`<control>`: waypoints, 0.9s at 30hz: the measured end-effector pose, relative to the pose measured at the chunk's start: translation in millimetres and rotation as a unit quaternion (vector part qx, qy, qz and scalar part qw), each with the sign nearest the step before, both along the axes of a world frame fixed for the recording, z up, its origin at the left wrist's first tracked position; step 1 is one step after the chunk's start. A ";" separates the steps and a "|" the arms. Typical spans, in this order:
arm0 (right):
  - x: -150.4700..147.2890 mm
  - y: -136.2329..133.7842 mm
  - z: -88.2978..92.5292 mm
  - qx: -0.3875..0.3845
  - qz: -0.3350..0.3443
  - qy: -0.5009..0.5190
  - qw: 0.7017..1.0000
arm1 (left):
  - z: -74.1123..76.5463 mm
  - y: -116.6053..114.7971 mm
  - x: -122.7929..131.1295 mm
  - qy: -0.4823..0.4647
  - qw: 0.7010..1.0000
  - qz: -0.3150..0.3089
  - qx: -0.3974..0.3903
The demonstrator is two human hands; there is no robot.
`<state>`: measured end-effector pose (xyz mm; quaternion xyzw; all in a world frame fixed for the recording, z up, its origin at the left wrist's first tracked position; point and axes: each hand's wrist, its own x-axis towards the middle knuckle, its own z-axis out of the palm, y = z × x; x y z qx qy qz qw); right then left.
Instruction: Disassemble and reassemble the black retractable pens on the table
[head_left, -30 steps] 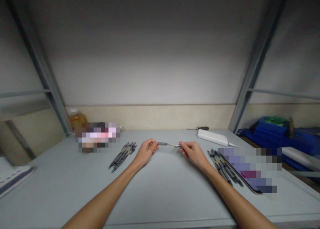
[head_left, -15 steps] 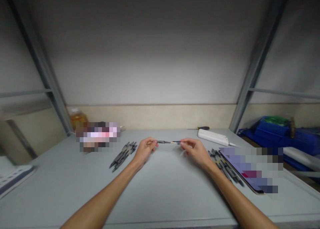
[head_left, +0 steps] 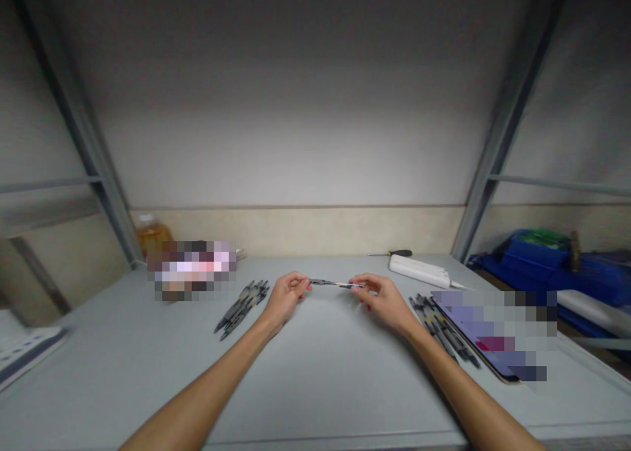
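Observation:
A slim pen (head_left: 325, 282) is stretched level between my two hands above the table, dark at its left part and thin and shiny toward the right, like a bared refill. My left hand (head_left: 286, 298) pinches its left end between thumb and fingertips. At the other end, the fingers of my right hand (head_left: 384, 300) are closed around the thin part and a small dark piece; their exact grip is blurred. Beside my left hand lies a pile of grey-black pens (head_left: 242, 308). Another pile of pens (head_left: 446, 329) rests by my right forearm.
A tablet-like device (head_left: 473, 339), partly blurred out, lies right of the pens. Behind it are a white power strip (head_left: 419, 271) and a screwdriver (head_left: 400, 253). At the back left stand a bottle (head_left: 154, 231) and a pixelated object (head_left: 192, 270). Metal posts (head_left: 486, 175) frame the table.
My right hand has shifted slightly, and the right end of the held pen has dipped a little, with more of the shiny thin part showing. The left hand has barely moved.

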<state>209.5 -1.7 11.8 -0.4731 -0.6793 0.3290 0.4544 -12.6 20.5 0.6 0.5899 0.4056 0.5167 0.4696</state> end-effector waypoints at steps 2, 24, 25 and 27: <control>-0.9 -0.7 -0.3 -0.011 0.002 -0.026 1.000 | -0.7 0.1 -0.2 -0.001 1.000 -0.004 0.003; -5.6 -3.7 -2.6 -0.074 0.033 0.015 0.997 | -5.9 2.9 -2.3 0.047 0.996 0.013 0.075; -5.4 -3.1 -3.4 -0.095 0.046 0.039 0.994 | -5.3 2.1 -1.9 0.054 0.994 0.018 0.090; -4.4 -1.4 -4.9 -0.133 0.071 0.090 0.984 | -2.8 -0.4 -0.9 0.068 0.991 0.031 0.114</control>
